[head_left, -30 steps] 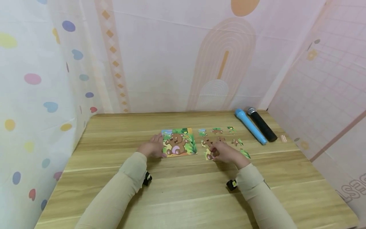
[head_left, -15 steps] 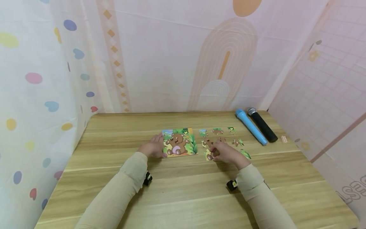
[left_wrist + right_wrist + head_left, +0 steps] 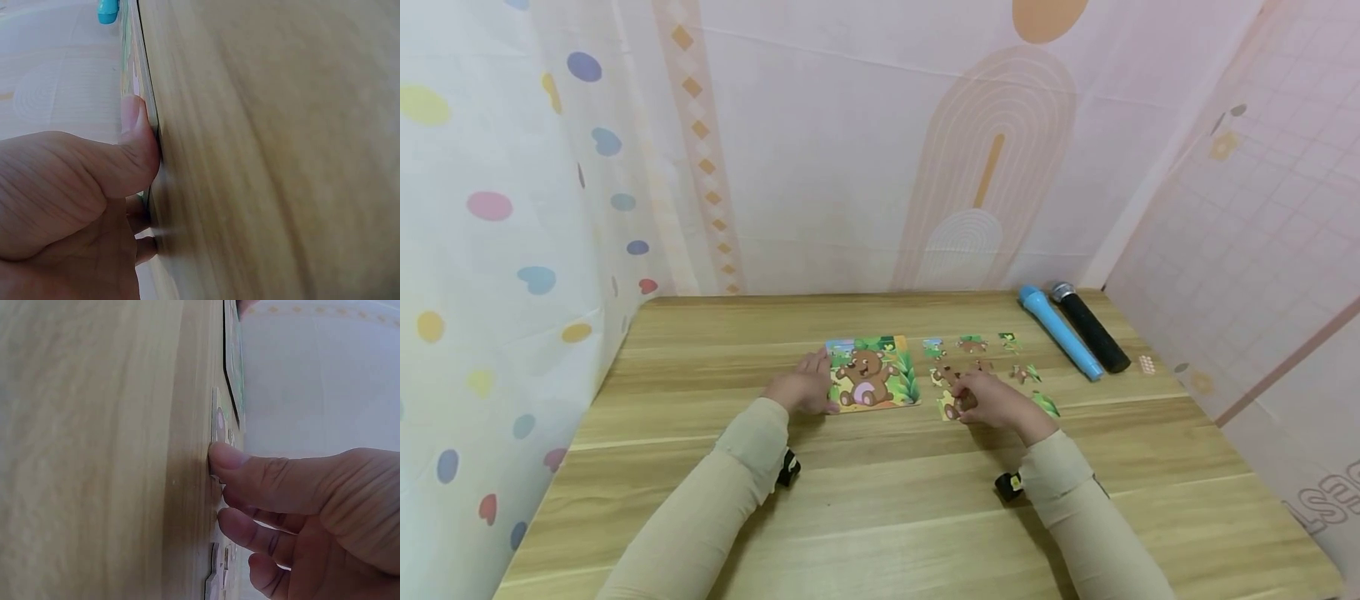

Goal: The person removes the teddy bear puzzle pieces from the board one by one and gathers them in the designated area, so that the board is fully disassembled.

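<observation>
A bear-picture puzzle board (image 3: 872,379) lies flat on the wooden table. My left hand (image 3: 801,386) holds it at its left side, the thumb (image 3: 139,144) against the near edge by the corner and the fingers along the left edge. To the right, loose jigsaw pieces are spread out. My right hand (image 3: 996,400) grips a jigsaw piece (image 3: 949,408) showing part of the bear; its thumb (image 3: 231,461) presses on the near edge, seen in the right wrist view. The fingers hide part of that piece and its neighbours.
Beyond the right hand lie further jigsaw pieces (image 3: 972,343), with a green leafy one (image 3: 1046,404) beside the knuckles. A blue microphone (image 3: 1060,332) and a black microphone (image 3: 1092,327) rest at the back right. Patterned curtains (image 3: 820,167) enclose the table's back and sides.
The head view has shifted very slightly. Both hands, the board and the jigsaw pieces keep their places on the table.
</observation>
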